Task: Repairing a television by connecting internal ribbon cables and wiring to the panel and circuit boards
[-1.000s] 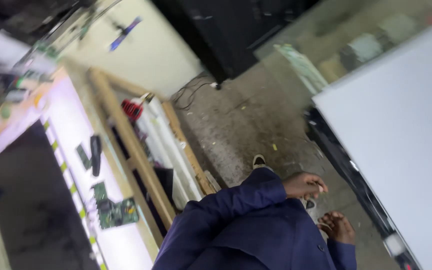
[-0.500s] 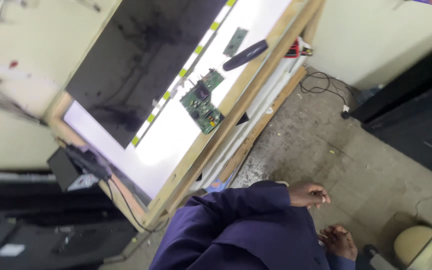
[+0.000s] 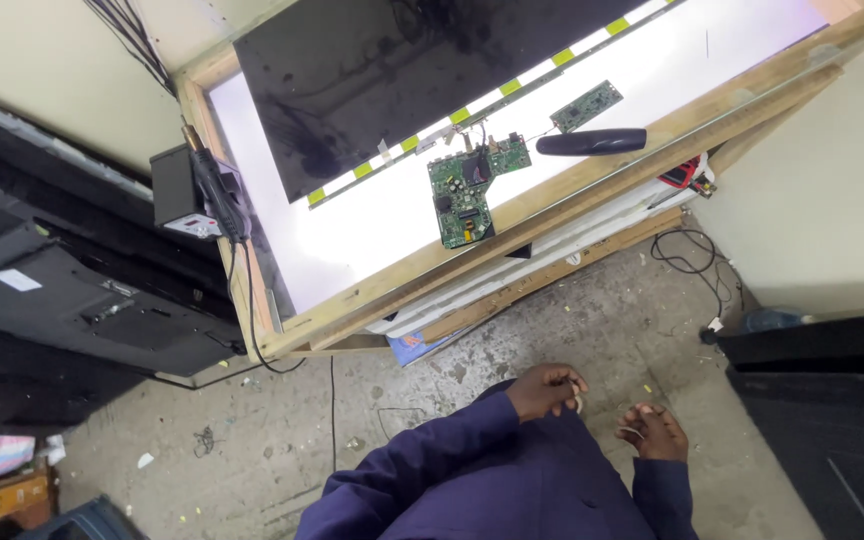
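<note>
My left hand (image 3: 547, 390) and my right hand (image 3: 654, 433) hang close together in front of my body, over a concrete floor (image 3: 282, 430). Both come out of dark blue sleeves (image 3: 452, 470). The left fingers are curled around a small pale piece (image 3: 578, 401); what it is I cannot tell. The right fingers are bent, with a thin pale bit at their tips. Ahead stands a wooden-framed light table (image 3: 422, 270) with a glowing white top. On it lie a dark panel (image 3: 392, 70), a green circuit board (image 3: 462, 190), a smaller board (image 3: 585, 106) and a black oblong device (image 3: 592, 141).
A black soldering station (image 3: 184, 190) sits on the table's left corner, its cables hanging down. Black screen back covers (image 3: 82, 290) lean at the left. A dark cabinet (image 3: 822, 400) stands at the right, with a loose cable (image 3: 692, 260) on the littered floor.
The view has swung and pulled back, so the light table now fills the upper part. My hands stay together in front of my body.
</note>
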